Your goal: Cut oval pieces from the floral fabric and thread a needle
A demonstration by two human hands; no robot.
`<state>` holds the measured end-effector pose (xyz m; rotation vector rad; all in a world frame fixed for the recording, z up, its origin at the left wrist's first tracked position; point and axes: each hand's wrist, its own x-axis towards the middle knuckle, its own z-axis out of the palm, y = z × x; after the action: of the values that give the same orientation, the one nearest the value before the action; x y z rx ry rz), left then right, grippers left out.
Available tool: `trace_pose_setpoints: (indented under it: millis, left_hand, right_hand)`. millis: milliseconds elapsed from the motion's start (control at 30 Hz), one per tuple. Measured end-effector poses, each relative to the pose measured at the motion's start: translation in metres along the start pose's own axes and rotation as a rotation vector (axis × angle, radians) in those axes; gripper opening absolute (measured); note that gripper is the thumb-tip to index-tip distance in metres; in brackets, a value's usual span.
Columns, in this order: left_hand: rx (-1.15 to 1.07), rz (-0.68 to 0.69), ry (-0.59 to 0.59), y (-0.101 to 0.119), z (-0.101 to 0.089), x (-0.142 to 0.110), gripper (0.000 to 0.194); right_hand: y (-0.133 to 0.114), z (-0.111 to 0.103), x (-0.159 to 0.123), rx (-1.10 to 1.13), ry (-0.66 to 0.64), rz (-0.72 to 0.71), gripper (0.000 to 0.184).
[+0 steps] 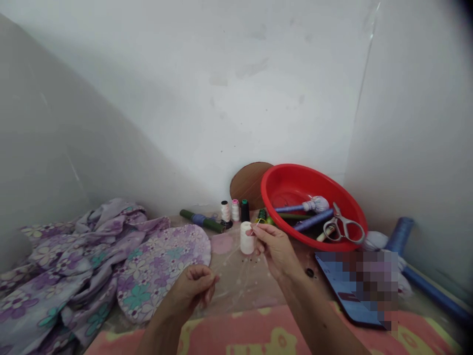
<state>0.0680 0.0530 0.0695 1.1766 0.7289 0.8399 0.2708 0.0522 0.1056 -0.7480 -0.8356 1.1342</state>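
Note:
My right hand (271,244) is raised just right of a white thread spool (247,244) that stands upright on the table. Its thumb and forefinger pinch a thin, pale, needle-like piece (258,223), too small to name for certain. Lower and to the left, my left hand (195,283) is closed with thumb and fingertips together; whatever it holds, if anything, is too fine to make out. Beside that hand lies a round piece of purple flowered cloth (162,268).
Several smaller thread spools (235,210) stand behind. A red basin (314,172) holds scissors (345,229) and wrapped rods, with a cardboard disc (247,185) behind it. Crumpled flowered fabric (81,256) fills the left. A phone (332,281) lies at right, near a blue-wrapped rod (436,291).

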Motion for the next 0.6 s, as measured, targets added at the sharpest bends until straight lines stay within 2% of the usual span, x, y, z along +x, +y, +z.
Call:
trace_pose_setpoints:
  millis: [133,267,600]
  left_hand:
    - [0.127,-0.028,0.047,0.004,-0.003,-0.001,0.03]
    - [0.234,-0.002,0.074,0.011,-0.003,-0.002,0.029]
    - [0.237,0.057,0.138,0.009,-0.002,0.0,0.025]
  right_hand:
    - [-0.01,0.0,-0.001,0.066,-0.03,-0.003,0.015]
    - [-0.023,0.0,-0.005,0.128,-0.005,-0.017,0.012]
    - [-0.037,-0.003,-0.008,0.186,-0.008,-0.077,0.008]
